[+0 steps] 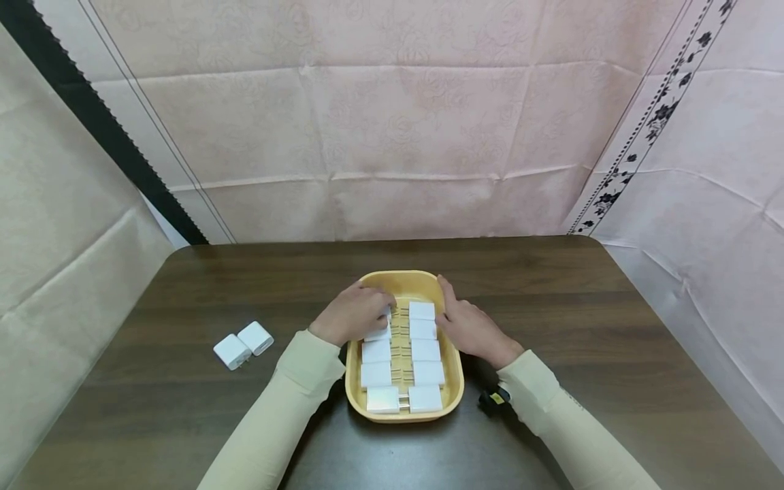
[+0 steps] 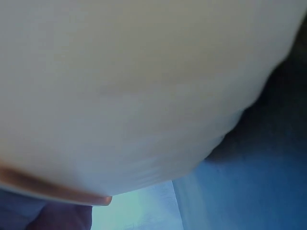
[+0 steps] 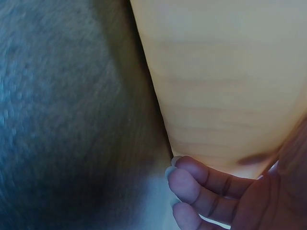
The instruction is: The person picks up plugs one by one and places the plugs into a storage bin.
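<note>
A yellow tray (image 1: 454,401) holds white plug-in chargers (image 1: 427,373) in two columns, their metal prongs pointing inward. My left hand (image 1: 358,314) reaches over the tray's far left side, curled fingers at the topmost charger (image 1: 387,313) of the left column, which they partly hide. On the right side, my right hand (image 1: 470,328) grips the tray wall, index finger along the rim and thumb inside. In the right wrist view, bent fingers (image 3: 184,184) lie against the outer wall (image 3: 216,86). The tray's wall (image 2: 120,96) fills most of the left wrist view.
Two more white chargers (image 1: 232,351) (image 1: 255,337) lie side by side on the brown wooden table (image 1: 153,408), left of the tray. A black device with a yellow mark (image 1: 493,399) sits at my right wrist. Pale cloth (image 1: 392,136) hangs behind the table.
</note>
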Demonstrator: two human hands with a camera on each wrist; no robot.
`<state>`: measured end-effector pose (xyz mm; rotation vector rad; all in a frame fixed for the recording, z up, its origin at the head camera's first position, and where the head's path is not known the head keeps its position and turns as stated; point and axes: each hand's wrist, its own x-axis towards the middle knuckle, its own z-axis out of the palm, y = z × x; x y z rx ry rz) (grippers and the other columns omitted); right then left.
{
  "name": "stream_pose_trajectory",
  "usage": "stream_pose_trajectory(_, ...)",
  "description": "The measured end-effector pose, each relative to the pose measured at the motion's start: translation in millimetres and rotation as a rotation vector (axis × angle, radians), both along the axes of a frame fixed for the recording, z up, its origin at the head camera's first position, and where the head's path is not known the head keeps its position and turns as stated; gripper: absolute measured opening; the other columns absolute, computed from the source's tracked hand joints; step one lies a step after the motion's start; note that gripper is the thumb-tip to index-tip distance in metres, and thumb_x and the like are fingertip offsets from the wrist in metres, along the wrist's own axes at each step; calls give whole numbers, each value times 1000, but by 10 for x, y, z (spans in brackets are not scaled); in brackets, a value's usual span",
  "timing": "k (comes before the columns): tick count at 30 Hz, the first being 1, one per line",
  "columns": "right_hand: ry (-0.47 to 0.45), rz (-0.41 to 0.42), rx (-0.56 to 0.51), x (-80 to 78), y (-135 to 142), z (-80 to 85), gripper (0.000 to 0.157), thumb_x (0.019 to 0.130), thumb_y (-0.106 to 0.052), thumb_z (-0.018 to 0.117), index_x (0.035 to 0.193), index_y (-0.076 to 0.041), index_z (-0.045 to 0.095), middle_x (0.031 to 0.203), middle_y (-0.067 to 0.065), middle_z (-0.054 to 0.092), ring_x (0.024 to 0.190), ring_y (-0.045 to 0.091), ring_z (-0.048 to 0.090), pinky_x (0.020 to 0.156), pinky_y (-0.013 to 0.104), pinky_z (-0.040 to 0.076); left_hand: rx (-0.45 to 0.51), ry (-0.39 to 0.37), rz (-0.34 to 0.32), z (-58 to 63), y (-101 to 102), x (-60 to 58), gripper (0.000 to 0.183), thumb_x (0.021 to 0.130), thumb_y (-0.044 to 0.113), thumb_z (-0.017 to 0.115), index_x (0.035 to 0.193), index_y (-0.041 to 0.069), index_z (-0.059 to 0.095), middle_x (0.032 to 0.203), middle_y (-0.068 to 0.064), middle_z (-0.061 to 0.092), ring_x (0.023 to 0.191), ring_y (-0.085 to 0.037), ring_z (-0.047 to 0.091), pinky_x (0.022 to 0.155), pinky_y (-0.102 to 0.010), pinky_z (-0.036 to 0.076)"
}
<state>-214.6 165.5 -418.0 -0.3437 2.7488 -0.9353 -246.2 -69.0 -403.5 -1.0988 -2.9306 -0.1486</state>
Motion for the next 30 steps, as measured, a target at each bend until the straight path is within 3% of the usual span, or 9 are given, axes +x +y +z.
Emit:
stream_pose_trajectory(12, -8, 3, 6, 8, -22, -24, 74, 105, -17, 44, 163, -11, -2, 65, 7, 54, 50, 14, 61, 47, 28, 47, 16, 44, 9, -63, -21, 47, 14, 98, 14, 59, 103, 14, 72, 91, 2, 71, 77, -12, 58, 112, -44, 42)
stream_pose_trajectory(24, 18, 8, 9, -8, -14, -19, 73, 105, -17, 44, 162, -9, -1, 64, 7, 54, 51, 14, 60, 47, 29, 47, 34, 31, 8, -45, -23, 61, 19, 99, 13, 56, 108, 12, 73, 95, 0, 73, 81, -13, 60, 108, -42, 45)
stream_pose_trajectory(30, 5, -3, 7, -6, -15, -11, 73, 105, -17, 44, 163, -10, -1, 68, 8, 57, 53, 13, 62, 49, 29, 48, 61, 21, 12, -49, -19, 58, 22, 99, 13, 55, 111, 11, 74, 101, -1, 74, 84, -12, 62, 99, -37, 51)
